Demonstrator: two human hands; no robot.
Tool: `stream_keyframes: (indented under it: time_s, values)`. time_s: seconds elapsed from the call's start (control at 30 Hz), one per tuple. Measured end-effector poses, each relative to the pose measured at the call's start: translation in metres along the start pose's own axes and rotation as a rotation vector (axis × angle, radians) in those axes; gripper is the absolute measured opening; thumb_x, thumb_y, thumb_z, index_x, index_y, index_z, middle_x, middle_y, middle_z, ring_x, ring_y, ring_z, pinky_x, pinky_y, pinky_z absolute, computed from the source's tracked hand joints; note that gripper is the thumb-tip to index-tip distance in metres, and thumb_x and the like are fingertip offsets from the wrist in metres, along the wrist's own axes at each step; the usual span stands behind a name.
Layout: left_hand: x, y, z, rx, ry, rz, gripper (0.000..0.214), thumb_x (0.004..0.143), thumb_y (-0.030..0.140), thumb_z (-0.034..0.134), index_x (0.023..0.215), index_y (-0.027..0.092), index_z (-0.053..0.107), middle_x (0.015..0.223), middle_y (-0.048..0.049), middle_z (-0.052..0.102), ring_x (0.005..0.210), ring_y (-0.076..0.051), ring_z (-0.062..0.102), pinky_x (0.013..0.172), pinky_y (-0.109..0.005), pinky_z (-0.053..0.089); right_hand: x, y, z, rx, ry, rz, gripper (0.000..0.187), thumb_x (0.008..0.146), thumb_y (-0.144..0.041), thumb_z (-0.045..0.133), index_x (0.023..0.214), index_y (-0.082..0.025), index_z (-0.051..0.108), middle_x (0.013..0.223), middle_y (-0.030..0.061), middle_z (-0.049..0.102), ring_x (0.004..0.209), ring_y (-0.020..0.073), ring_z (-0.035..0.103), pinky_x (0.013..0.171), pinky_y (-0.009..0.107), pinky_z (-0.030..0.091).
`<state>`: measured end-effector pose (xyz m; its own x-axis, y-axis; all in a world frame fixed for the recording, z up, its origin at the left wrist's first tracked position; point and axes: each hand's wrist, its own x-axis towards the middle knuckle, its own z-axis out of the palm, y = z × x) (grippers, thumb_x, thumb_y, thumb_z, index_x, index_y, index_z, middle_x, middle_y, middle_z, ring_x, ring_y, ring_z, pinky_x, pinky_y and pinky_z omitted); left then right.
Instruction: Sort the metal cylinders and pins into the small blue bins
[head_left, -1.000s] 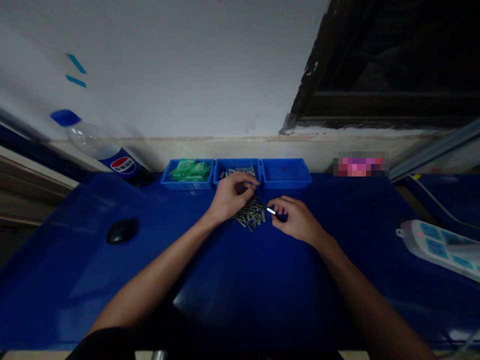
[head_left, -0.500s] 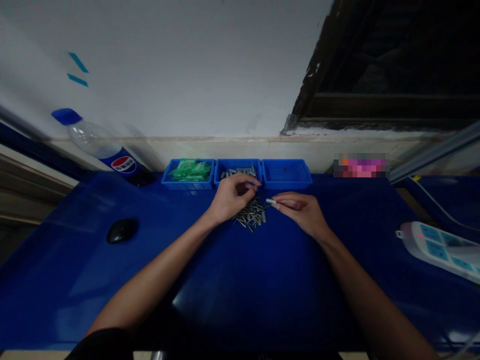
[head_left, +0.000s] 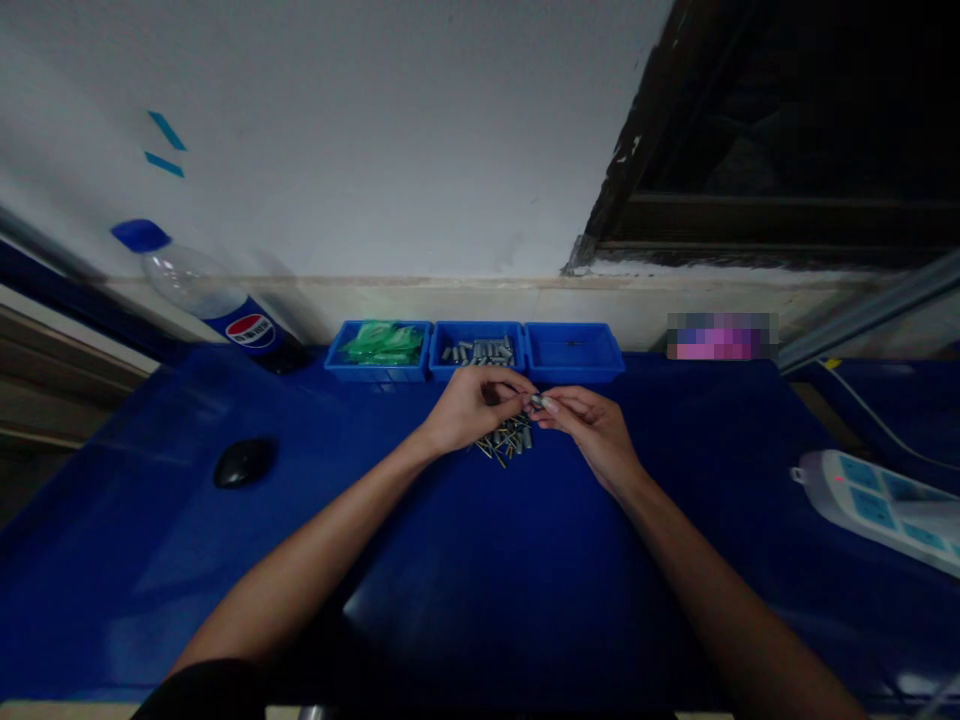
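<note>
My left hand [head_left: 474, 407] and my right hand [head_left: 581, 423] meet fingertip to fingertip above a pile of small metal screws [head_left: 506, 439] on the blue table [head_left: 465, 560]. Between the fingertips sits a small grey sleeve-like part [head_left: 536, 402]; both hands pinch it. What else the left fingers hold is hidden. Behind the hands stand three blue bins: the left bin [head_left: 379, 350] holds green bags, the middle bin [head_left: 476, 351] holds grey sleeves, the right bin [head_left: 574, 352] looks almost empty.
A Pepsi bottle [head_left: 210, 300] lies at the back left by the wall. A black mouse [head_left: 244, 462] rests on the left of the table. A white power strip [head_left: 881, 500] with its cable lies at the right edge.
My right hand lifted the small grey part from beside the pile and carried it left. My left hand drew back from the middle bin, and the two hands now meet.
</note>
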<state>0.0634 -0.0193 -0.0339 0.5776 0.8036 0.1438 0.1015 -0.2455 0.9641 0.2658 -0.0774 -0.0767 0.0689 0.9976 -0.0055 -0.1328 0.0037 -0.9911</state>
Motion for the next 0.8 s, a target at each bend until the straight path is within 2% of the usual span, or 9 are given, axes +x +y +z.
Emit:
stream_keyframes:
  time_s: [0.07, 0.17, 0.23, 0.3, 0.4, 0.5, 0.7, 0.8]
  values:
    - [0.001, -0.001, -0.002, -0.008, 0.054, -0.017, 0.02, 0.088, 0.03, 0.074, 0.1, 0.014, 0.079, 0.092, -0.0098, 0.082, 0.079, -0.019, 0.078, 0.075, -0.031, 0.064, -0.001, 0.0, -0.001, -0.105, 0.001, -0.065, 0.028, 0.087, -0.045, 0.083, 0.103, -0.023, 0.078, 0.099, 0.0071, 0.084, 0.086, 0.0247, 0.082, 0.082, 0.041, 0.067]
    - [0.005, -0.005, -0.009, 0.036, 0.247, -0.012, 0.019, 0.085, 0.028, 0.076, 0.097, 0.014, 0.079, 0.099, -0.0104, 0.082, 0.082, -0.02, 0.079, 0.079, -0.033, 0.066, -0.003, -0.002, -0.004, -0.453, 0.001, -0.257, 0.02, 0.092, -0.038, 0.076, 0.106, -0.024, 0.079, 0.101, 0.0074, 0.082, 0.087, 0.0242, 0.079, 0.083, 0.041, 0.064]
    - [0.007, -0.009, -0.013, 0.047, 0.358, 0.002, 0.019, 0.085, 0.027, 0.076, 0.099, 0.014, 0.078, 0.104, -0.0107, 0.082, 0.087, -0.021, 0.08, 0.085, -0.036, 0.067, -0.005, -0.004, -0.006, -0.692, -0.077, -0.401, 0.015, 0.093, -0.031, 0.074, 0.107, -0.025, 0.079, 0.104, 0.0074, 0.081, 0.092, 0.0248, 0.077, 0.087, 0.043, 0.062]
    - [0.008, -0.013, -0.016, 0.027, 0.402, 0.019, 0.021, 0.086, 0.025, 0.075, 0.104, 0.015, 0.076, 0.112, -0.0114, 0.081, 0.095, -0.021, 0.08, 0.092, -0.038, 0.067, -0.006, -0.004, -0.009, -0.831, -0.191, -0.504, 0.017, 0.094, -0.027, 0.074, 0.11, -0.026, 0.079, 0.11, 0.0076, 0.079, 0.101, 0.026, 0.075, 0.094, 0.045, 0.06]
    - [0.009, -0.015, -0.016, 0.012, 0.383, 0.05, 0.022, 0.087, 0.023, 0.073, 0.107, 0.015, 0.074, 0.117, -0.012, 0.079, 0.101, -0.021, 0.079, 0.097, -0.039, 0.066, -0.006, -0.001, -0.011, -0.912, -0.289, -0.569, 0.018, 0.096, -0.025, 0.072, 0.112, -0.025, 0.079, 0.117, 0.0087, 0.078, 0.109, 0.0269, 0.074, 0.102, 0.048, 0.056]
    - [0.007, -0.013, -0.013, 0.076, 0.334, 0.095, 0.018, 0.089, 0.022, 0.07, 0.104, 0.014, 0.075, 0.112, -0.0115, 0.079, 0.099, -0.02, 0.079, 0.096, -0.038, 0.066, -0.004, 0.004, -0.013, -0.925, -0.321, -0.584, 0.017, 0.098, -0.023, 0.069, 0.111, -0.024, 0.08, 0.116, 0.0084, 0.079, 0.107, 0.0261, 0.075, 0.103, 0.047, 0.057]
    - [0.003, -0.003, -0.01, 0.212, 0.283, 0.169, 0.015, 0.091, 0.018, 0.066, 0.099, 0.016, 0.078, 0.106, -0.0097, 0.078, 0.094, -0.018, 0.076, 0.088, -0.035, 0.066, -0.003, 0.008, -0.017, -0.897, -0.288, -0.581, 0.025, 0.097, -0.014, 0.063, 0.11, -0.024, 0.082, 0.115, 0.0082, 0.08, 0.102, 0.0235, 0.078, 0.095, 0.04, 0.062]
    - [0.002, -0.001, -0.009, 0.227, 0.28, 0.171, 0.014, 0.091, 0.018, 0.066, 0.099, 0.016, 0.078, 0.105, -0.009, 0.078, 0.093, -0.018, 0.076, 0.086, -0.034, 0.066, -0.003, 0.008, -0.017, -0.909, -0.268, -0.586, 0.022, 0.097, -0.014, 0.064, 0.108, -0.023, 0.081, 0.115, 0.0094, 0.079, 0.1, 0.0233, 0.078, 0.093, 0.038, 0.063]
